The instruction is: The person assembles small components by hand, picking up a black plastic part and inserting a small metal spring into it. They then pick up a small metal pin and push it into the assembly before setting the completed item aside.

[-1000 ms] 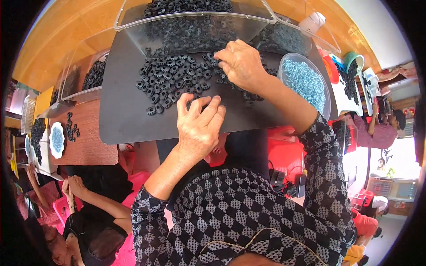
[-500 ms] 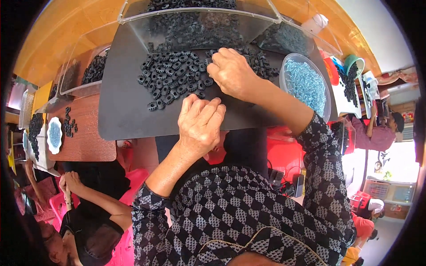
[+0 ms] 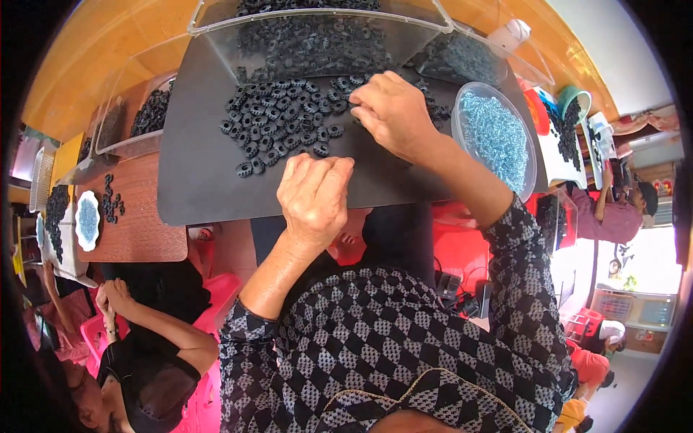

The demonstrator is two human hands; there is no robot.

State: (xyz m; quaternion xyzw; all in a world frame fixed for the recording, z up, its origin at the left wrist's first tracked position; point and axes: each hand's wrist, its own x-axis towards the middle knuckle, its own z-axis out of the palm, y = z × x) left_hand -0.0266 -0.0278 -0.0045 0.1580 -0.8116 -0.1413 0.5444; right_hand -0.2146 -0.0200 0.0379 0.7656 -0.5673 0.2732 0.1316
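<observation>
A pile of small black plastic parts (image 3: 274,119), each with an opening in it, lies spread on the dark grey board (image 3: 198,180). At the pile's near edge is my left hand (image 3: 315,195), its fingers curled together; anything in them is hidden. Farther up, over the right side of the pile, my right hand (image 3: 395,119) is closed with thumb and fingers pressed together. Whatever it pinches is too small or covered to make out. To the right of that hand stands a round clear tub (image 3: 533,162) full of small translucent blue pieces (image 3: 494,137).
Behind the pile, a large clear bin (image 3: 325,18) holds many more black parts. On the left, a brown table (image 3: 148,234) carries a white dish (image 3: 88,222) of blue pieces and loose black parts. A co-worker's hands (image 3: 115,296) rest together beside it.
My right hand has shifted a little to the right, away from the middle of the pile. My left hand has moved slightly left. Both stay closed.
</observation>
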